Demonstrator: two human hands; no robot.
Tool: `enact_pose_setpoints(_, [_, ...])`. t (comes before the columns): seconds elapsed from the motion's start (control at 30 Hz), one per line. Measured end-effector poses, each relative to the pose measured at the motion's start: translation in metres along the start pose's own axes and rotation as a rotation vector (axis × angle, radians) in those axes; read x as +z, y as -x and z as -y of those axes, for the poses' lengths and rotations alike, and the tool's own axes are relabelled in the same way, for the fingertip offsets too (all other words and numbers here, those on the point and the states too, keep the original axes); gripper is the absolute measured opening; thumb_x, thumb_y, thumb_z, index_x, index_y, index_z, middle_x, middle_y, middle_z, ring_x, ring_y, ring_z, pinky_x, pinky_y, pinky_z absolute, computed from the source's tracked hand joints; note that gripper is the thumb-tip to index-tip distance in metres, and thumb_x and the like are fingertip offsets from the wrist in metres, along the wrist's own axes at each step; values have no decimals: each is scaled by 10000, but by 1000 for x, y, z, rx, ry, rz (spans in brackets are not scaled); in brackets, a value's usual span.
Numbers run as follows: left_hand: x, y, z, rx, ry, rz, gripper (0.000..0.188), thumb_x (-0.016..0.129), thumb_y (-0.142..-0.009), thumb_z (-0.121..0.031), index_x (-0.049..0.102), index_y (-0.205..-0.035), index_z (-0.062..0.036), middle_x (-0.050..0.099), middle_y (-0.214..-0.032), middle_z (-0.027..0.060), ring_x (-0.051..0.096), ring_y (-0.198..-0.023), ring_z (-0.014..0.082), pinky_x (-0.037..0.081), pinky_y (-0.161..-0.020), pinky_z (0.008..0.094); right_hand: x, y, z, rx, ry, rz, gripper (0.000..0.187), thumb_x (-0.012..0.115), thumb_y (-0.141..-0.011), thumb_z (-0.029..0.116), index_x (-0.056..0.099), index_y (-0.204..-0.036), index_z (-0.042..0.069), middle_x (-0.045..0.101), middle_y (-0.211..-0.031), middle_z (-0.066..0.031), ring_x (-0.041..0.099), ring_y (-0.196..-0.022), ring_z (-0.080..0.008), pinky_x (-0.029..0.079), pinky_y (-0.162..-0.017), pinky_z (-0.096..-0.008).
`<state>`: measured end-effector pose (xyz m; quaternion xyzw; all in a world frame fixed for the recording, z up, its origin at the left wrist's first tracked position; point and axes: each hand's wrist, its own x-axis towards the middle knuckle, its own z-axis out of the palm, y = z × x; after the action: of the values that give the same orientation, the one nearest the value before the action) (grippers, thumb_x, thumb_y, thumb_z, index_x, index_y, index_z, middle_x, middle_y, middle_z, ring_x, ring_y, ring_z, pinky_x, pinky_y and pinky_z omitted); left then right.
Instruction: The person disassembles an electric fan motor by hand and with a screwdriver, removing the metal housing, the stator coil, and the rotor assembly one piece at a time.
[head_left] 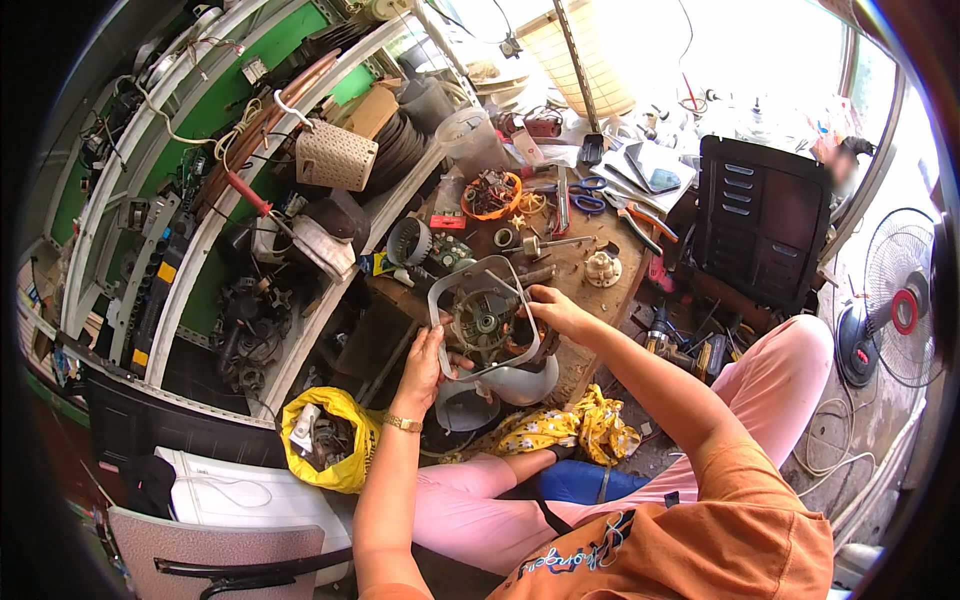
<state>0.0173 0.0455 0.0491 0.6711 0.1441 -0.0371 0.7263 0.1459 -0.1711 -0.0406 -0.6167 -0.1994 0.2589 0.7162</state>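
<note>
Table: blue-handled scissors; pliers, partly orange handles, near right edge; orange basket of small parts. Right: black slotted panel; fan, red hub. Left: perforated beige box; filled yellow bag.

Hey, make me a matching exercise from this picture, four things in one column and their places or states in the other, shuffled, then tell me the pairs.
Things:
1. Translucent whitish plastic frame
2. Blue-handled metal scissors
3. Bright yellow plastic bag
4. Round-caged electric fan with a red hub

Places or states:
A. Mouth open, things inside
B. At the far right of the view
C. Between the left hand and the right hand
D. Lying on the brown wooden worktop

Pairs: 1-C, 2-D, 3-A, 4-B
</note>
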Motion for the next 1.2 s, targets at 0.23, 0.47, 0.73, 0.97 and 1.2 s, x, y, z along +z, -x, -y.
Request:
enact_pose_setpoints(0.23, [6,-2,13,-8,58,-59,340,419,-994,-326,503,-1223,-89,612,-973,57,631,-594,170,438,-443,238,22,22,6,-32,212,-251,348,518,-866,313,605,-1066,42,654,-993,-157,613,-949,-287,457,-848,-354])
enact_pose_setpoints(0.47, [15,-2,11,15,78,-79,325,427,-989,-318,528,-1203,-95,619,-951,42,586,-553,133,435,-449,244,24,10,-25,-285,239,-393,277,467,-932,261,548,-1084,44,588,-1015,-148,532,-998,-298,412,-883,-373])
enact_pose_setpoints(0.73, [24,4,5,10,71,-134,279,472,-973,-324,566,-1107,-98,599,-855,21,550,-538,113,435,-460,239,38,7,-32,-188,-352,-327,159,473,-940,104,522,-1059,12,543,-966,-79,504,-915,-139,423,-840,-282])
enact_pose_setpoints(0.97, [17,10,6,36,117,-139,248,508,-960,-303,573,-1061,-86,582,-829,13,485,-525,100,408,-468,235,32,14,-32,-140,0,-263,330,563,-899,250,506,-1140,31,449,-1118,-78,466,-1002,-164,376,-902,-294])
enact_pose_setpoints(1.2, [14,1,18,5,78,-138,296,472,-970,-351,567,-1154,-139,573,-799,-23,489,-479,76,363,-405,219,40,26,-19,-145,-267,-306,207,605,-883,131,518,-1044,35,561,-952,-21,523,-878,-110,437,-788,-244])
